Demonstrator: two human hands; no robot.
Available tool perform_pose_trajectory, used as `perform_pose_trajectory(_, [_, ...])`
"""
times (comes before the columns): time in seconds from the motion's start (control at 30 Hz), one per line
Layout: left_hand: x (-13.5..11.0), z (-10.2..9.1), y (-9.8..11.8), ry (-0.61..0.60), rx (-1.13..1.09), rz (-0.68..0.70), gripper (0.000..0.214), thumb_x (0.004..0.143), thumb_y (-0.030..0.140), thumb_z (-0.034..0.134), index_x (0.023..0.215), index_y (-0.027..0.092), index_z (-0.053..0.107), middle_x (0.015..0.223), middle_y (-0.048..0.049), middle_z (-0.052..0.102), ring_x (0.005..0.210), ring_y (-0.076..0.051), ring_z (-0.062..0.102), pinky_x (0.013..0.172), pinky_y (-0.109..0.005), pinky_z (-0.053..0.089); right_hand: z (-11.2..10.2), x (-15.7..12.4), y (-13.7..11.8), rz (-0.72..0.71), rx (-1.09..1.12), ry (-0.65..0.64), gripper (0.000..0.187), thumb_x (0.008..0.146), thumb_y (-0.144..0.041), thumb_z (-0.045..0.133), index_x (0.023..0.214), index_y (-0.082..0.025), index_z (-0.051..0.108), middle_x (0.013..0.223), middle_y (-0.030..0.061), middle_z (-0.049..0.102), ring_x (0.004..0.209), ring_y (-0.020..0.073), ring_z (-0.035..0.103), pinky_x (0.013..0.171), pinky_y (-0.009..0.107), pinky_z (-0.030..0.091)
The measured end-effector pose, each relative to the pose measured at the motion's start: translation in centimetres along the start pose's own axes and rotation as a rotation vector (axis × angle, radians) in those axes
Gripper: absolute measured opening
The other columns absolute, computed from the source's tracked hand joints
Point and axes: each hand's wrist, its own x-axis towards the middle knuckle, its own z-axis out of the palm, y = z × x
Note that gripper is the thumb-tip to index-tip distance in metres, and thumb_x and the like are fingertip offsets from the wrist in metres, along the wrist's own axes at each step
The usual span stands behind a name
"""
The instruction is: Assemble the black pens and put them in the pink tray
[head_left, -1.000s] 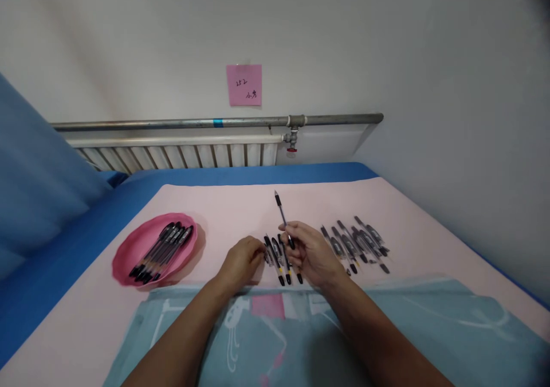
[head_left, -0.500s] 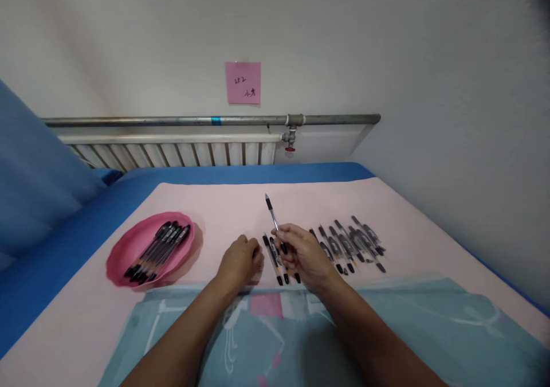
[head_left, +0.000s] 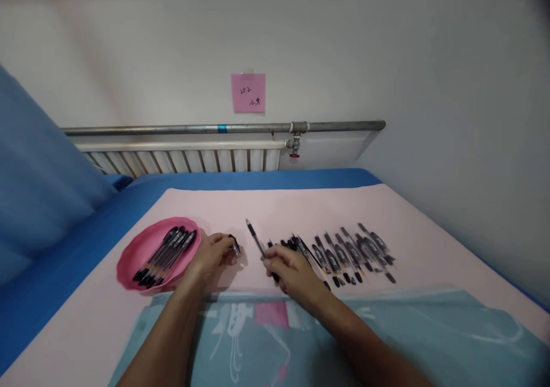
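Observation:
My right hand (head_left: 292, 272) is closed round a pen (head_left: 256, 241) with a clear barrel and black grip, its bare tip pointing up and to the left. Between the fingertips of my left hand (head_left: 213, 253) is a pen cap (head_left: 235, 245), dark with a clear part, its open end not plain to see. A short gap separates the pen tip from the cap. To the right of my right hand lie several loose pens and caps (head_left: 339, 255) in a slanting row. Just left of my left hand, a pink dish (head_left: 129, 255) holds several capped black pens (head_left: 165, 255).
A pale pink sheet (head_left: 215, 203) covers the blue surface (head_left: 258, 179), with a teal patterned cloth (head_left: 387, 335) along the near side. Behind stand a radiator (head_left: 184, 160) and a metal pipe (head_left: 180, 129). Blue fabric (head_left: 38, 186) hangs at the left; a pink note (head_left: 248, 93) is on the wall.
My left hand has moved left and now shows a pen cap in its fingers. My right hand has shifted slightly left and lower with the pen. The view has tilted slightly.

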Motion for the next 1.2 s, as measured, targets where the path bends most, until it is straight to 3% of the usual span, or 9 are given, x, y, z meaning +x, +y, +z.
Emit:
perform_pose_trajectory(0.17, [0.5, -0.7, 0.7, 0.035, -0.436, -0.084, 0.004, 0.070, 0.011, 0.053, 0.067, 0.012, 0.055, 0.060, -0.0043, 0.063, 0.055, -0.012, 0.060, 0.055, -0.024, 0.050, 1.2, -0.5, 0.5, -0.063, -0.110, -0.101, 0.007, 0.072, -0.022, 0.051, 0.074, -0.017, 0.056, 0.058, -0.0032, 0.051, 0.055, 0.0092, 0.046, 0.049, 0.019, 0.032])
perform_pose_trajectory(0.33, [0.7, -1.0, 0.7, 0.031, -0.585, -0.128, 0.007, 0.074, 0.009, 0.050, 0.070, 0.012, 0.056, 0.062, -0.0043, 0.064, 0.055, -0.013, 0.062, 0.057, -0.025, 0.052, 1.2, -0.5, 0.5, -0.064, -0.164, -0.110, 0.007, 0.073, -0.021, 0.050, 0.074, -0.017, 0.056, 0.057, -0.0034, 0.049, 0.056, 0.0100, 0.045, 0.052, 0.020, 0.033])
perform_pose_trajectory(0.63, [0.6, -1.0, 0.9, 0.061, -0.579, -0.094, 0.007, 0.074, 0.010, 0.050, 0.071, 0.011, 0.056, 0.065, -0.0068, 0.065, 0.057, -0.012, 0.062, 0.056, -0.023, 0.052, 1.2, -0.6, 0.8, -0.095, -0.227, -0.138, 0.008, 0.074, -0.023, 0.050, 0.074, -0.018, 0.056, 0.056, -0.0044, 0.047, 0.053, 0.0096, 0.042, 0.049, 0.020, 0.029])
perform_pose_trajectory(0.93, [-0.2, 0.2, 0.5, -0.013, -0.331, 0.020, 0.013, 0.068, 0.020, 0.064, 0.073, 0.012, 0.056, 0.070, -0.0062, 0.066, 0.062, -0.015, 0.064, 0.057, -0.025, 0.051, 1.3, -0.4, 1.4, -0.099, -0.282, -0.126, 0.007, 0.075, -0.022, 0.049, 0.075, -0.018, 0.055, 0.056, -0.0041, 0.047, 0.053, 0.0100, 0.043, 0.049, 0.020, 0.029])
perform_pose_trajectory(1.2, [-0.5, 1.4, -0.4, 0.017, -0.383, -0.041, 0.012, 0.071, 0.021, 0.063, 0.077, 0.012, 0.057, 0.069, -0.0053, 0.065, 0.061, -0.013, 0.063, 0.054, -0.022, 0.050, 1.6, -0.2, 1.8, -0.190, -0.400, -0.049, 0.008, 0.077, -0.023, 0.048, 0.072, -0.018, 0.053, 0.054, -0.0049, 0.043, 0.052, 0.0099, 0.040, 0.050, 0.021, 0.026])
